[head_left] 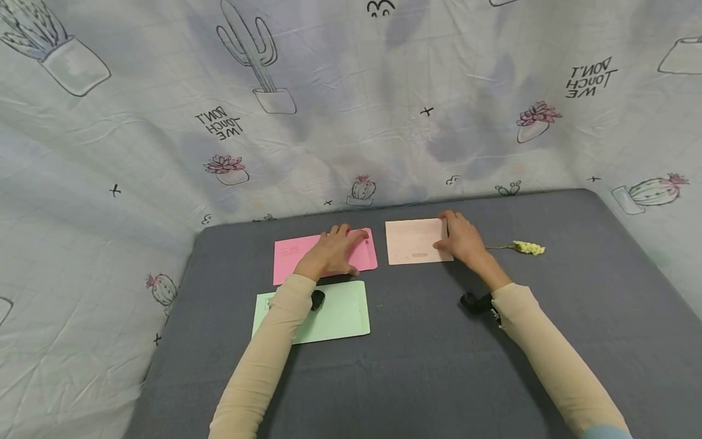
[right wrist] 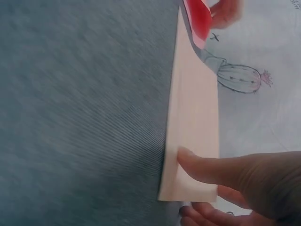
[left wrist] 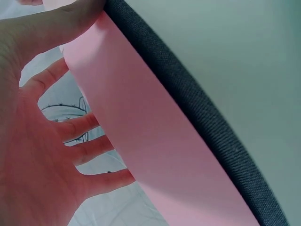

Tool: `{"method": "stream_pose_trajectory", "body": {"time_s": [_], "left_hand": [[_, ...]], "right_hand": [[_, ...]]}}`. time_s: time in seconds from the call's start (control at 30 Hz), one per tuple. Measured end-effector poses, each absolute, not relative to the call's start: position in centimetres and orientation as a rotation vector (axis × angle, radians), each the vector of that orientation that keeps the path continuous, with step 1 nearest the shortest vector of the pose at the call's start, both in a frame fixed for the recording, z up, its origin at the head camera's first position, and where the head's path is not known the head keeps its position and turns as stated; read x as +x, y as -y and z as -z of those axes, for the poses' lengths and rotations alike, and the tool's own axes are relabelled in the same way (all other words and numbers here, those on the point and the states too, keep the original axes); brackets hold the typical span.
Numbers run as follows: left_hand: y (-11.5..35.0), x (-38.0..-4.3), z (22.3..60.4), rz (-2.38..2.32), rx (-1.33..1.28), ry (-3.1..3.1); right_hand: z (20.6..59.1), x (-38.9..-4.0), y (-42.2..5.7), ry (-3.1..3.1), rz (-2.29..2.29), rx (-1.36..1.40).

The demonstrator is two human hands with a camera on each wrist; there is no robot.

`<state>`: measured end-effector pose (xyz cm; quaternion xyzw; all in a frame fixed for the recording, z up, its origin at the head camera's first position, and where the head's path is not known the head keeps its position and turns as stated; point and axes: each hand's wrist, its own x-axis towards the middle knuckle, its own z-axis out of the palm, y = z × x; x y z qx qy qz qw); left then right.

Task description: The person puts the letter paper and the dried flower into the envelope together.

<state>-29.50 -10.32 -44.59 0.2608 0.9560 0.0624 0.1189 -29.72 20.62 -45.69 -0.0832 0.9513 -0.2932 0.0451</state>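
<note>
A pink envelope (head_left: 296,253) lies flat on the grey cloth, with a printed patch at its left end. My left hand (head_left: 334,250) spans its right part, thumb at the near long edge and fingers reaching the far one; the left wrist view shows the pink paper (left wrist: 141,122) between them. To the right lies a peach envelope (head_left: 414,241) with faint printed lines. At its right end my right hand (head_left: 462,238) grips it, the thumb on top in the right wrist view and the other fingers partly hidden past the edge. A light green envelope (head_left: 340,314) lies below the pink one.
A yellow flower (head_left: 528,247) on a thin stem lies right of my right hand. The grey tabletop (head_left: 395,378) extends toward me. A patterned cloth (head_left: 351,122) with cactus drawings hangs behind the far edge. My left forearm crosses the green envelope.
</note>
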Motion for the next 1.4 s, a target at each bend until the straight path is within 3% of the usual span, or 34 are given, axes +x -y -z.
{"method": "stream_pose_trajectory", "body": {"time_s": [0.47, 0.83, 1.4], "left_hand": [[10.2, -29.7, 44.7, -0.199, 0.751, -2.802], [10.2, -29.6, 44.6, -0.195, 0.748, -2.796], [9.8, -28.3, 44.5, -0.205, 0.710, -2.785]], "right_hand": [[47.2, -29.5, -21.8, -2.916, 1.268, -0.176], [45.7, -29.6, -22.7, -2.403, 1.707, 0.066], [47.3, -29.8, -19.9, -2.311, 1.763, 0.017]]}}
